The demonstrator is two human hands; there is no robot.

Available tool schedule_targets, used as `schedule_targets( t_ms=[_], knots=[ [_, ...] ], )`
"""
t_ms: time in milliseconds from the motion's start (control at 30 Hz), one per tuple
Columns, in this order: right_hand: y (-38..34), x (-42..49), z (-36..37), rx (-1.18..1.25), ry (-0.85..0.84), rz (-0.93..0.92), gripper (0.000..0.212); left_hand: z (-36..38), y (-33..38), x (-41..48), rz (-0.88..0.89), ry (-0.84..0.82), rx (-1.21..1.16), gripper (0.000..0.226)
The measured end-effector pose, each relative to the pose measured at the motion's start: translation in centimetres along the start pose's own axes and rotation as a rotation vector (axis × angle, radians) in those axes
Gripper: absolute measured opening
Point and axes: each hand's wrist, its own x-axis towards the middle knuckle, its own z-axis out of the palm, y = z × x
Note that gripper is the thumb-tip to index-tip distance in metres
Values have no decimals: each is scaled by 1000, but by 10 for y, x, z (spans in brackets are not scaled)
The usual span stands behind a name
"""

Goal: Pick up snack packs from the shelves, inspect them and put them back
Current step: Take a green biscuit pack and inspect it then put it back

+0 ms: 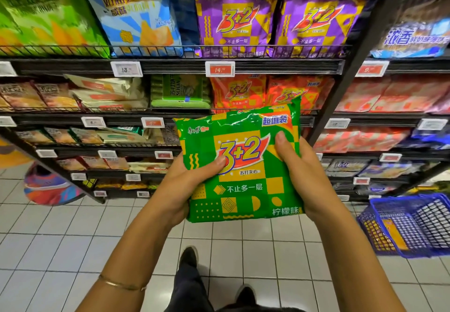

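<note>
Both hands, left hand, right hand, gripping green "3+2" pack, purple "3+2" packs above

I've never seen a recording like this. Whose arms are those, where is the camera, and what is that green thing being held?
No machine here: a person wears a wide-angle camera on the head, looking forward and down, so you see their own arms. The left hand and right hand both grip a green snack pack marked "3+2", held up in front of store shelves. Purple packs and orange packs of the same brand stand on the shelves. A blue basket sits on the tiled floor at right.
</note>
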Motion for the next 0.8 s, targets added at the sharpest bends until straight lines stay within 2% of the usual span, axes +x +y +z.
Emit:
schedule_targets(
  t_ms=[200, 567, 800],
  knots=[
    [2, -2, -7, 29, 3, 16, 57, 8, -5, 4, 114, 22, 9, 61],
    [1, -3, -10, -42, 101, -28, 55, 21, -8, 7, 164, 44, 57, 63],
    [-3, -5, -23, 70, -59, -21, 45, 17, 0, 10, 67, 29, -25, 72]
  ],
)
